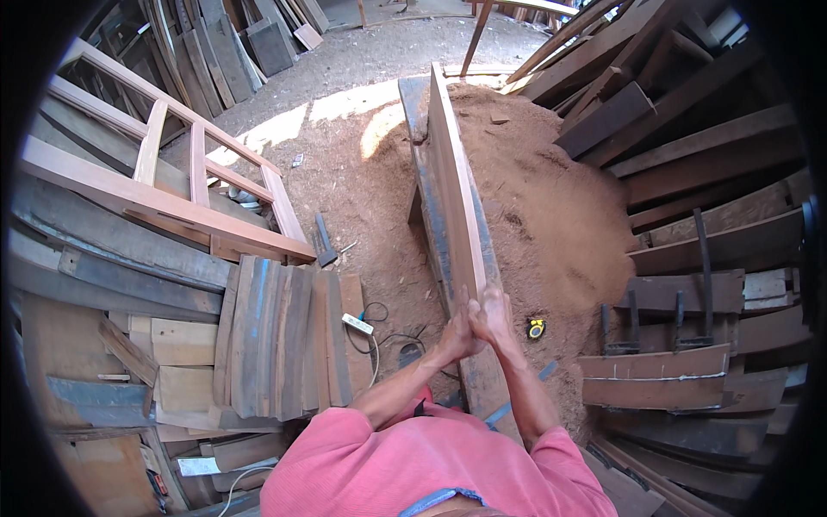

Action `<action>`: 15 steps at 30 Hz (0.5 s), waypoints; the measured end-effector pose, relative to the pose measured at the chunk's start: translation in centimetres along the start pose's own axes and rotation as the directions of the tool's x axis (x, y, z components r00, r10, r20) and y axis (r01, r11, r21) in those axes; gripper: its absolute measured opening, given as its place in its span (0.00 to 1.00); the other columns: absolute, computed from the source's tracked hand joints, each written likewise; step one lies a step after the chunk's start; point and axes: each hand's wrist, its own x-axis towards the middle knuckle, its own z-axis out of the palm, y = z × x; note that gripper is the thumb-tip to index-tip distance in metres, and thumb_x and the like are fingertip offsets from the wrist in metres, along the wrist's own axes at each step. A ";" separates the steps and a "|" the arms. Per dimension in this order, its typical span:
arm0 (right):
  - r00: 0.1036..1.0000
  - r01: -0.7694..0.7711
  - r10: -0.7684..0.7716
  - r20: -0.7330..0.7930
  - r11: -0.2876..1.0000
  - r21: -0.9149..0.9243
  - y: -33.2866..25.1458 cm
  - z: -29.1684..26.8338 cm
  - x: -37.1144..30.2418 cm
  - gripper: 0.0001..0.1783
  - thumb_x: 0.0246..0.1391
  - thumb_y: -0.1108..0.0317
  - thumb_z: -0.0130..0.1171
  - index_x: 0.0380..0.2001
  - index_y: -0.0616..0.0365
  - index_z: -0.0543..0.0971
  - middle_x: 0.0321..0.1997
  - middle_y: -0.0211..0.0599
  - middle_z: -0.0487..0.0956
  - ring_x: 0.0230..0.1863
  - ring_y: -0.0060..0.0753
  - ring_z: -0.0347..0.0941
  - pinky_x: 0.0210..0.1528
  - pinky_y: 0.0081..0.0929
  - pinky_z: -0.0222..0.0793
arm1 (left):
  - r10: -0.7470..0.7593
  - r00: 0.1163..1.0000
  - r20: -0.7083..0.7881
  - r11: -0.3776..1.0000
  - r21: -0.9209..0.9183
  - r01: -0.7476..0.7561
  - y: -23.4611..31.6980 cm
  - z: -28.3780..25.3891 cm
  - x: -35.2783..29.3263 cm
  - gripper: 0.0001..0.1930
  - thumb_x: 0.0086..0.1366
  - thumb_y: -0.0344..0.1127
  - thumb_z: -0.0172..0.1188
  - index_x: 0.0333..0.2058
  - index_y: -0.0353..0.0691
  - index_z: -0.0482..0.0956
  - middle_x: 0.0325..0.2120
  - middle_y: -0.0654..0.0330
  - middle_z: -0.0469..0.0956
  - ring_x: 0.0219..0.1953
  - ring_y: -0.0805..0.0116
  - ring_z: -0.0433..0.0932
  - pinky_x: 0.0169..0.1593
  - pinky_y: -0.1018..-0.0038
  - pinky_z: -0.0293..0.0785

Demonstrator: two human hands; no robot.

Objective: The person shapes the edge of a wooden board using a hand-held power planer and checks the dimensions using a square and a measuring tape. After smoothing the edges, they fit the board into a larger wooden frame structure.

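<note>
A long, pale reddish wooden board (457, 181) stands on its narrow edge along a worn, narrow wooden bench (416, 103) that runs away from me. My left hand (463, 334) and my right hand (494, 315) meet at the board's near end, one on each side. Both have their fingers closed round it; some fingertips are hidden behind the wood. The board's far end reaches nearly to the far end of the bench.
Sawdust (551, 224) is heaped right of the bench, with a yellow-black tape measure (536, 328) on it. Left are a power strip (357, 324) with cables, a hammer-like tool (325, 241), stacked planks (276, 336) and a wooden frame (172, 207). Timber (715, 164) crowds the right.
</note>
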 end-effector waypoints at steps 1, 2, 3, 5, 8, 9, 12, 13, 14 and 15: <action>1.000 -0.016 0.015 -0.011 0.998 -0.061 -0.4 0.1 1.5 0.19 0.49 0.67 0.61 0.38 0.74 0.79 0.35 0.70 0.80 0.40 0.70 0.80 0.41 0.54 0.78 | 0.071 0.997 -0.004 0.996 0.056 -0.070 -0.7 -0.3 1.4 0.65 0.51 0.35 0.74 0.71 0.26 0.27 0.50 0.35 0.74 0.49 0.27 0.76 0.53 0.49 0.77; 0.999 -0.040 0.038 -0.022 0.992 -0.120 -0.5 0.4 2.6 0.18 0.48 0.66 0.61 0.38 0.73 0.79 0.35 0.69 0.80 0.40 0.70 0.80 0.41 0.54 0.78 | 0.105 0.994 0.033 0.987 0.120 -0.109 -0.7 -0.8 2.5 0.64 0.51 0.35 0.74 0.71 0.26 0.29 0.49 0.36 0.75 0.50 0.29 0.76 0.55 0.51 0.76; 0.999 -0.039 0.039 -0.012 0.997 -0.069 -0.2 0.4 3.2 0.18 0.48 0.66 0.62 0.37 0.72 0.79 0.35 0.69 0.80 0.40 0.69 0.80 0.42 0.54 0.78 | 0.075 0.996 0.041 0.994 0.078 -0.078 -0.7 -1.1 2.8 0.63 0.52 0.36 0.74 0.70 0.25 0.30 0.49 0.37 0.75 0.50 0.30 0.76 0.57 0.52 0.75; 0.999 -0.026 0.028 0.041 0.999 -0.043 0.8 0.7 3.7 0.19 0.49 0.65 0.61 0.40 0.71 0.80 0.36 0.69 0.81 0.41 0.66 0.81 0.43 0.52 0.78 | -0.020 0.999 0.043 0.999 -0.028 0.021 -0.5 -1.3 2.9 0.61 0.52 0.37 0.74 0.70 0.25 0.33 0.50 0.37 0.74 0.52 0.32 0.76 0.60 0.55 0.73; 0.995 0.017 -0.024 0.100 0.997 0.072 2.6 0.5 4.5 0.24 0.56 0.62 0.59 0.49 0.71 0.78 0.40 0.64 0.82 0.42 0.55 0.83 0.44 0.44 0.78 | -0.122 0.992 0.004 0.991 -0.062 0.122 0.7 -2.0 2.9 0.60 0.54 0.38 0.73 0.70 0.24 0.34 0.55 0.35 0.71 0.53 0.33 0.76 0.61 0.55 0.72; 0.994 0.030 -0.044 0.096 0.989 0.144 3.5 0.3 4.0 0.26 0.59 0.60 0.58 0.53 0.71 0.77 0.41 0.61 0.83 0.42 0.51 0.83 0.45 0.41 0.78 | -0.149 0.989 -0.005 0.987 -0.063 0.148 1.6 -2.1 2.8 0.59 0.55 0.38 0.72 0.70 0.24 0.34 0.56 0.34 0.70 0.54 0.33 0.76 0.61 0.55 0.73; 0.982 -0.187 0.159 0.097 0.821 0.540 4.9 -1.1 0.7 0.32 0.65 0.55 0.55 0.64 0.70 0.70 0.48 0.50 0.83 0.44 0.37 0.81 0.44 0.32 0.76 | -0.151 0.982 -0.117 0.988 -0.038 0.147 2.9 -2.8 3.1 0.58 0.56 0.38 0.70 0.71 0.25 0.34 0.59 0.32 0.67 0.55 0.33 0.76 0.57 0.54 0.76; 0.980 -0.196 0.169 0.101 0.810 0.553 6.8 -1.1 -0.3 0.35 0.66 0.53 0.55 0.67 0.69 0.66 0.52 0.42 0.81 0.44 0.32 0.80 0.42 0.29 0.76 | -0.071 0.978 -0.197 0.996 0.036 0.079 3.3 -2.9 3.0 0.58 0.56 0.37 0.69 0.71 0.25 0.34 0.59 0.31 0.68 0.54 0.34 0.77 0.55 0.53 0.77; 0.969 -0.244 0.217 0.117 0.786 0.568 8.3 -1.1 -1.7 0.35 0.66 0.53 0.55 0.66 0.69 0.67 0.51 0.42 0.81 0.44 0.31 0.80 0.42 0.29 0.76 | 0.012 0.965 -0.261 0.994 0.105 0.016 3.6 -2.5 2.8 0.57 0.56 0.37 0.69 0.71 0.25 0.33 0.58 0.31 0.69 0.54 0.34 0.77 0.53 0.53 0.78; 0.955 -0.291 0.264 0.134 0.758 0.584 9.8 -1.0 -3.1 0.34 0.66 0.54 0.55 0.66 0.68 0.68 0.51 0.42 0.81 0.43 0.31 0.80 0.42 0.29 0.76 | 0.021 0.960 -0.279 0.993 0.119 0.013 3.7 -2.2 3.0 0.58 0.56 0.36 0.68 0.71 0.26 0.33 0.57 0.31 0.70 0.52 0.35 0.78 0.51 0.52 0.79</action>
